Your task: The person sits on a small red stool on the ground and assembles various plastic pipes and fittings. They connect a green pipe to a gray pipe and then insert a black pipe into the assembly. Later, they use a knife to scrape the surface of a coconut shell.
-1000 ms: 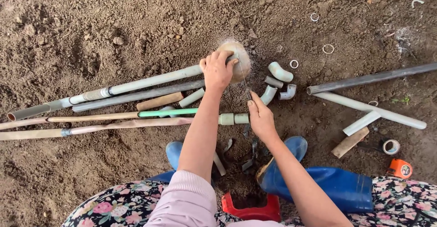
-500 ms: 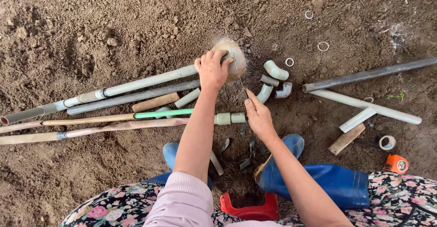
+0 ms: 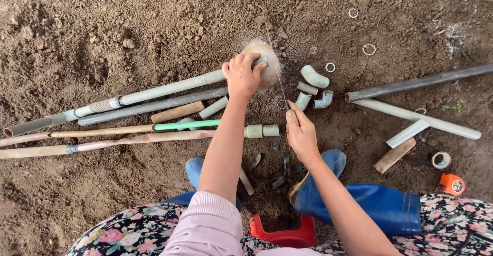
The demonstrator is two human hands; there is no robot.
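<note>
Two hands are working over bare soil, and the account is running from the person's body outward. Nearest, a red stool (image 3: 280, 233) and blue rubber boots (image 3: 359, 199) are flanking the forearms, with small dark offcuts lying on the ground between them. The right hand (image 3: 302, 133) is pinching a thin thread (image 3: 277, 76) between thumb and forefinger, fingers closed on it, just beside a short pipe coupling (image 3: 262, 131). The thread is running up and away to a round, tan ball of fibre (image 3: 268, 66), which is lying on the soil at the end of a long grey pipe (image 3: 169, 88). The left hand (image 3: 242, 76) is pressing down on that ball and the pipe end, fingers curled closed over it. To do this well, judging from the layout, the left hand should be keeping the ball steady while the right is drawing the strand taut and straight, so that it is not snagging or picking up grit. Further right, curved elbow fittings (image 3: 314, 76) are lying near the thread; keeping the strand clear of them seems advisable. Beyond, two long pipes (image 3: 416, 84), a tape roll (image 3: 440, 159) and an orange tape measure (image 3: 452, 184) are lying well apart. Farthest away, small white rings (image 3: 368, 50) are dotting the dirt.
</note>
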